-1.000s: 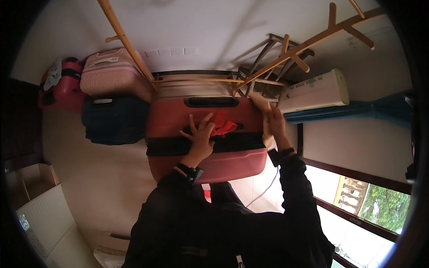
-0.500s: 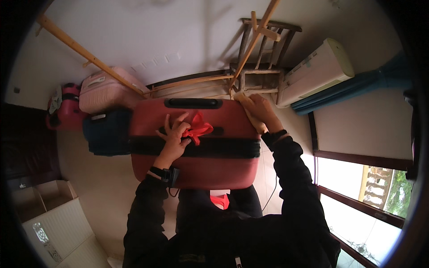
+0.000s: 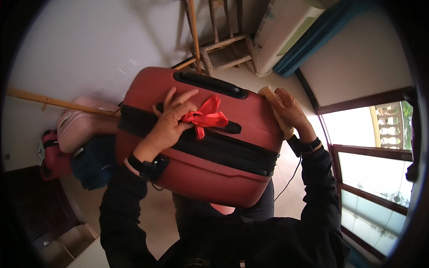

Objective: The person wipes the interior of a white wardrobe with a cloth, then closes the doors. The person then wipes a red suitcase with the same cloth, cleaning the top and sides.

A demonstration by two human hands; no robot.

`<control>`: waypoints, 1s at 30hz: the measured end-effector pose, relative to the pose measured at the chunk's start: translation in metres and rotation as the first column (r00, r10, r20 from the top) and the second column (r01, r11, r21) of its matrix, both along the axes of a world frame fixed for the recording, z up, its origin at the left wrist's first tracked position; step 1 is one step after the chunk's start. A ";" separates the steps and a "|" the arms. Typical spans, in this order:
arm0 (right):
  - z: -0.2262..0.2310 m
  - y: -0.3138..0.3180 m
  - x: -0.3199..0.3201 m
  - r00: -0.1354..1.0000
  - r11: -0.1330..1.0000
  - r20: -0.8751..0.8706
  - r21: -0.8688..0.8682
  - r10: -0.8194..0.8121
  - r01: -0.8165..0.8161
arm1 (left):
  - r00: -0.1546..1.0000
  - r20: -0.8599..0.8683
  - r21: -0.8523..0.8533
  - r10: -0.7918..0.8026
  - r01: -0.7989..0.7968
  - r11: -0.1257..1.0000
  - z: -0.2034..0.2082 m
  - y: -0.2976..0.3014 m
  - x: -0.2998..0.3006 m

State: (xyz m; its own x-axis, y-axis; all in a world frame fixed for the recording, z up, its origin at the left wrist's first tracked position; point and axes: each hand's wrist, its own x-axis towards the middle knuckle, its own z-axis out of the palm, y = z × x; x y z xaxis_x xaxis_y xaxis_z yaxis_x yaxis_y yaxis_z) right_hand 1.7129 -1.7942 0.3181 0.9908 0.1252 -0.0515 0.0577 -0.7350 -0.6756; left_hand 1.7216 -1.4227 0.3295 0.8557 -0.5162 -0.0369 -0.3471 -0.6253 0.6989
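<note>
A red hard-shell suitcase (image 3: 214, 178) with a black band and zip round its middle lies tilted in front of me, over my legs. My left hand (image 3: 165, 120) is at its black side handle (image 3: 230, 128), thumb and index finger closed round it beside the knot of a red ribbon (image 3: 210, 117); the other fingers stretch over the shell. In my right hand (image 3: 290, 109) is a tan cloth (image 3: 275, 107), pressed to the suitcase's right-hand end. A second black handle (image 3: 210, 85) runs along the far edge.
A pink suitcase (image 3: 80, 123), a dark blue bag (image 3: 94, 163) and a magenta case (image 3: 52, 156) stand at the left. A wooden pole (image 3: 80, 106) slants by the wall. Farther off are a wooden chair (image 3: 223, 43) and a white air conditioner (image 3: 283, 33); windows (image 3: 371, 167) line the right.
The suitcase has turned clockwise and tilted, its right end now lower and nearer. Both hands have moved with it, the right one still pressing the cloth. My view has swung to the right.
</note>
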 end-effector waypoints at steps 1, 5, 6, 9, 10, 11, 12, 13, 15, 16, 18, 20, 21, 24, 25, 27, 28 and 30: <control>-0.002 -0.006 -0.006 0.999 0.999 -0.012 -0.010 -0.037 0.037 | 1.000 0.008 -0.002 -0.022 0.022 1.000 0.000 -0.004 0.004; -0.008 -0.023 -0.042 0.987 0.987 -0.065 0.050 -0.149 0.152 | 0.976 -0.001 -0.380 -0.217 0.200 0.903 -0.001 -0.020 0.021; -0.007 -0.028 -0.049 0.983 0.985 -0.113 0.074 -0.145 0.154 | 0.980 0.076 -0.249 -0.183 0.196 0.948 0.000 -0.022 0.022; -0.006 -0.038 -0.069 0.971 0.976 -0.173 0.109 -0.168 0.188 | 0.968 0.110 -0.248 -0.228 0.248 0.936 -0.001 -0.032 0.022; -0.006 -0.040 -0.075 0.963 0.970 -0.199 0.128 -0.180 0.208 | 0.957 0.144 -0.241 -0.250 0.279 0.930 -0.003 -0.036 0.021; -0.005 -0.042 -0.081 0.958 0.963 -0.226 0.160 -0.178 0.216 | 0.961 0.081 -0.320 -0.265 0.277 0.906 -0.004 -0.040 0.020; -0.004 -0.043 -0.088 0.959 0.967 -0.200 0.116 -0.201 0.226 | 0.958 0.022 -0.395 -0.286 0.271 0.878 -0.006 -0.043 0.018; -0.004 -0.042 -0.094 0.961 0.969 -0.177 0.086 -0.212 0.230 | 0.948 -0.038 -0.469 -0.315 0.261 0.844 -0.007 -0.045 0.017; -0.006 -0.040 -0.109 0.963 0.966 -0.165 0.109 -0.214 0.233 | 0.963 0.044 -0.314 -0.265 0.265 0.912 -0.008 -0.046 0.014; -0.006 -0.039 -0.118 0.975 0.970 -0.129 0.141 -0.178 0.196 | 0.965 0.098 -0.233 -0.241 0.258 0.937 -0.007 -0.047 0.013; -0.010 -0.033 -0.133 0.972 0.954 -0.141 0.209 -0.190 0.217 | 0.930 0.233 -0.085 -0.284 0.310 0.947 -0.003 -0.045 0.011; -0.012 -0.029 -0.147 0.968 0.945 -0.130 0.221 -0.215 0.239 | 0.892 0.357 0.074 -0.276 0.268 0.961 -0.001 -0.045 0.004; -0.014 -0.028 -0.154 0.976 0.950 -0.094 0.231 -0.195 0.212 | 0.894 0.360 0.138 -0.266 0.231 0.963 0.000 -0.046 0.000; -0.016 -0.022 -0.172 0.985 0.978 -0.067 0.127 -0.160 0.168 | 0.898 0.360 0.304 -0.255 0.146 0.942 -0.004 -0.047 -0.014; -0.017 -0.022 -0.180 0.993 0.985 -0.016 0.128 -0.117 0.118 | 0.917 0.330 0.305 -0.224 0.122 0.945 -0.005 -0.049 -0.018; -0.019 -0.014 -0.198 0.988 0.979 -0.034 0.132 -0.152 0.155 | 0.950 0.257 0.305 -0.176 0.093 0.948 -0.009 -0.048 -0.023; -0.021 -0.010 -0.208 0.991 0.986 -0.024 0.097 -0.130 0.132 | 0.961 0.201 0.330 -0.188 0.115 0.937 -0.010 -0.047 -0.023; -0.026 0.000 -0.228 0.996 0.994 0.002 0.071 -0.088 0.087 | 0.941 0.203 0.377 -0.271 0.180 0.909 -0.009 -0.045 -0.021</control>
